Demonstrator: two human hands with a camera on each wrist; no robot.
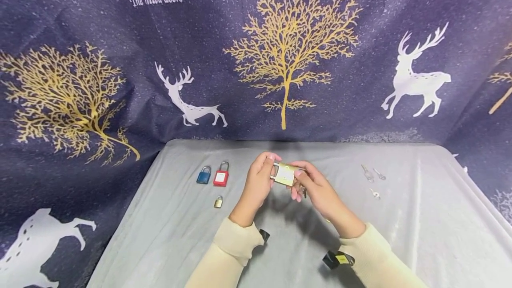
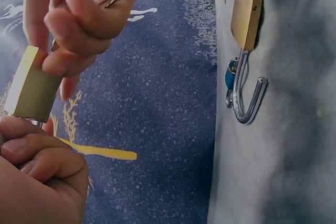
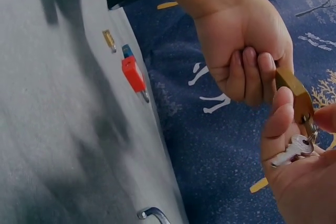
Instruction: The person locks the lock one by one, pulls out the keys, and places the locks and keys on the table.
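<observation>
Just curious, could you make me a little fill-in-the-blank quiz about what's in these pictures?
1. The left hand is at the shackle end of the gold lock; the end with the keys is at the ____ hand.
2. Between the blue lock and the left hand is a lock coloured ____.
3. Counting the small lock, the locks grouped left of the left hand number ____.
4. In the left wrist view, the shackle of the loose lock is not closed but ____.

Missing words: right; red; three; open.

Brightly lit — soft-edged shadows (image 1: 304, 219)
</observation>
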